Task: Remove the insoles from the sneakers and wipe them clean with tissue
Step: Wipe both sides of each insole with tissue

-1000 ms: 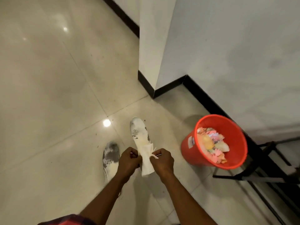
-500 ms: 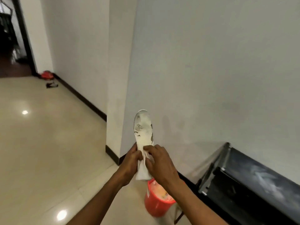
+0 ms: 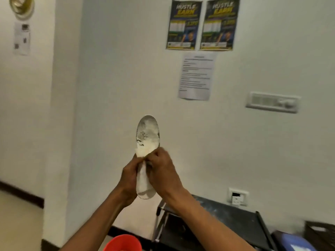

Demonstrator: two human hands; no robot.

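Upright insole (image 3: 147, 132) gripped, tissue (image 3: 143, 152) pressed to it.
The left hand (image 3: 129, 175) curls its fingers (image 3: 135, 161) round the insole's lower half; the right hand (image 3: 162, 171) pinches the tissue against it just above. Below both hands stands a red bucket (image 3: 123, 242), contents out of view.

The one head-worn camera faces forward, about level, at a white wall (image 3: 117, 87) near ahead, with posters (image 3: 201, 24) high on the right. The left hand (image 3: 129, 180) and right hand (image 3: 163, 173), gripping the insole (image 3: 147, 134) between them, sit nearest the lens at centre. Both forearms enter from the bottom edge beside a bucket (image 3: 123, 243) rim.
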